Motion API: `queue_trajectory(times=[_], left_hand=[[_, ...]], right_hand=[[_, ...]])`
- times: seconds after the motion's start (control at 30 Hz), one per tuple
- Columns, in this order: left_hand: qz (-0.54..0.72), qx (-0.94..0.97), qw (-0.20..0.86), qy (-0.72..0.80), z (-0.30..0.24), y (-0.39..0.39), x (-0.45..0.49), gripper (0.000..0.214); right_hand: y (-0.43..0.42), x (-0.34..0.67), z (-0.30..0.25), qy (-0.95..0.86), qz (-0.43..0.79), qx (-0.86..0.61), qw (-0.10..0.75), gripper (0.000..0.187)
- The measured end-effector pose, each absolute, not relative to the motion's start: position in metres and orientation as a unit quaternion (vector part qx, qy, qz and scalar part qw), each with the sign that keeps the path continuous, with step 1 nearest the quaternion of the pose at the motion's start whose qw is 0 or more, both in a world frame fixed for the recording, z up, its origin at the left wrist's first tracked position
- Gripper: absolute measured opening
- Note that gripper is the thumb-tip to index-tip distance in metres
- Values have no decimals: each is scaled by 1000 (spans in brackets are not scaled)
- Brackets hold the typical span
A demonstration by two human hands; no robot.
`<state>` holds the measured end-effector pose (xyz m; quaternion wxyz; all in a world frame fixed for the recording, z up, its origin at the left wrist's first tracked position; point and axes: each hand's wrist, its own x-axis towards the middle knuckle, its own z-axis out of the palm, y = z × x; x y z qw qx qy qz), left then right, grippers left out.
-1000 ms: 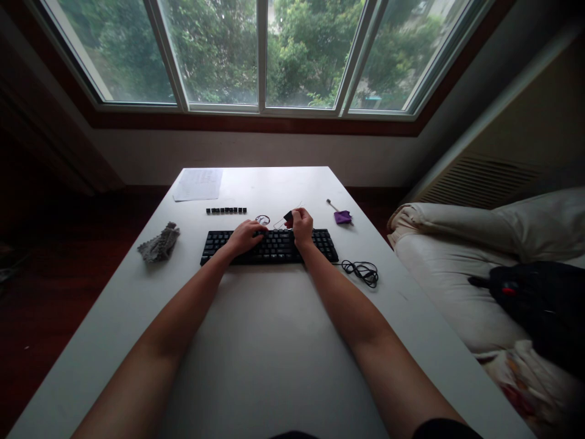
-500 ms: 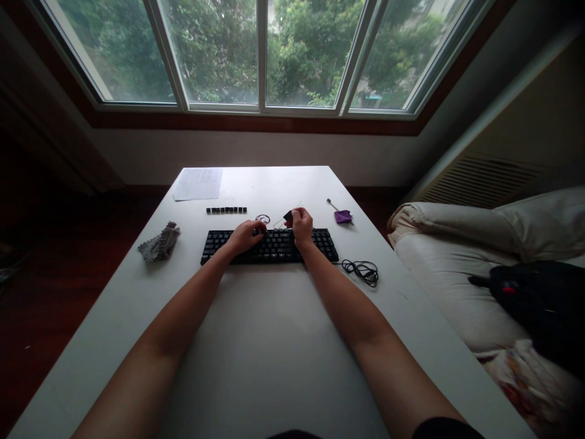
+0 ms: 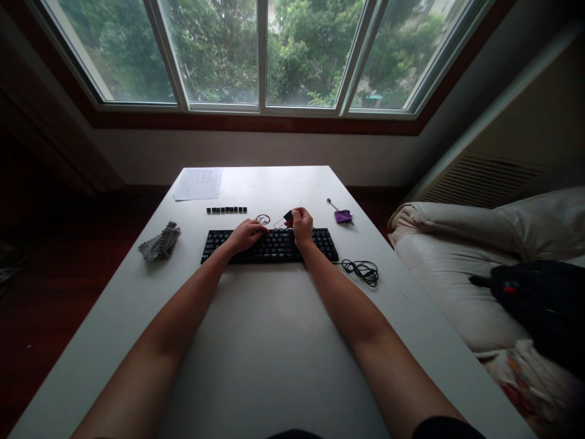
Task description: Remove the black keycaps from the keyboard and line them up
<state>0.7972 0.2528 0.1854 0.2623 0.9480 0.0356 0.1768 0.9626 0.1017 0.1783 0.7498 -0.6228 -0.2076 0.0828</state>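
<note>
A black keyboard (image 3: 278,249) lies lengthwise across the white table, under both hands. My left hand (image 3: 247,235) rests over its left half, palm down. Its fingers stretch right along the back rows and nothing shows in them. Above the keyboard's right half, my right hand (image 3: 301,224) is closed in a pinch on a small black piece with thin wires (image 3: 287,215), which looks like a wire keycap puller. Its far side is hidden by the fingers. A thin dark-red loop (image 3: 262,218) lies just behind my left fingertips. Farther back, several black keycaps (image 3: 226,210) stand in a row.
A grey knitted cloth (image 3: 159,242) lies at the left. The keyboard's cable (image 3: 363,272) is coiled at the right. A purple cloth (image 3: 343,216) and a small brush (image 3: 332,203) sit behind it. Paper sheets (image 3: 198,184) lie at the far left corner of the table (image 3: 274,341).
My left fingers have straightened slightly and shifted a little to the right over the keyboard. My right hand and the piece in it have stayed almost still.
</note>
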Motion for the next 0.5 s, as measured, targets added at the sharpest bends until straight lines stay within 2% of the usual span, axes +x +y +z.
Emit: queue_trajectory(times=[0.17, 0.5], left_hand=[[180, 946, 269, 29, 189, 250, 794, 36], [192, 954, 228, 36, 188, 244, 793, 22]], right_hand=[[101, 963, 177, -210, 79, -623, 750, 19], [102, 963, 177, -207, 80, -617, 755, 17]])
